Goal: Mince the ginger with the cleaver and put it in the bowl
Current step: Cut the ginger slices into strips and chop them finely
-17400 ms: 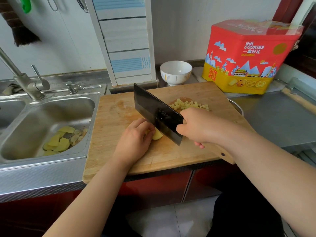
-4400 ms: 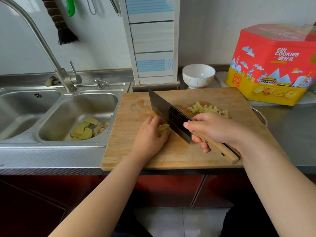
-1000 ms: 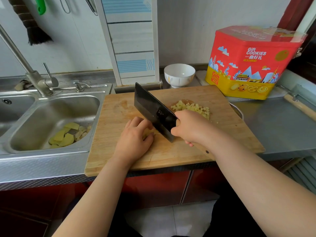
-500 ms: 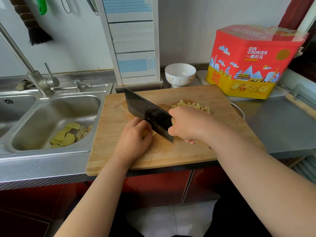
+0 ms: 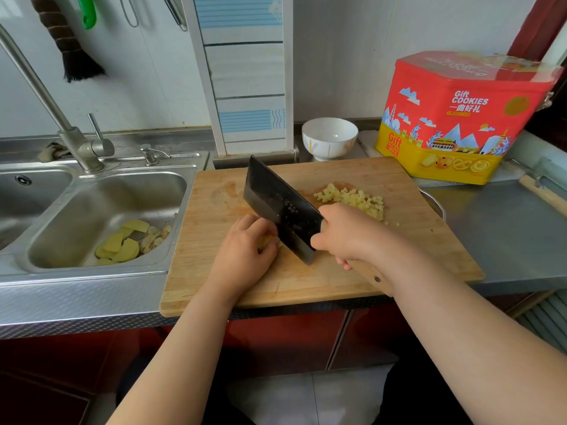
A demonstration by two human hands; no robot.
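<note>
Head view: the left hand (image 5: 244,256) curls its fingers (image 5: 266,237) over the ginger (image 5: 267,241). The cleaver (image 5: 280,208), gripped by the right hand (image 5: 346,233), stands just right of those fingertips, blade running away from the person.

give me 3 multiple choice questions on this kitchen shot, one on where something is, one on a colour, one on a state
1. Where is the pile of cut ginger?
A. in the sink
B. on the board, right of the cleaver
C. in the bowl

2. What colour is the bowl?
A. white
B. green
C. black

3. What is the right hand doing?
A. resting flat on the board
B. hanging idle
C. gripping the cleaver

Answers:
1 B, the pile lies on the board beyond the cleaver.
2 A, it is white inside and out.
3 C, its fingers wrap the handle while the left hand holds a ginger piece.
</note>
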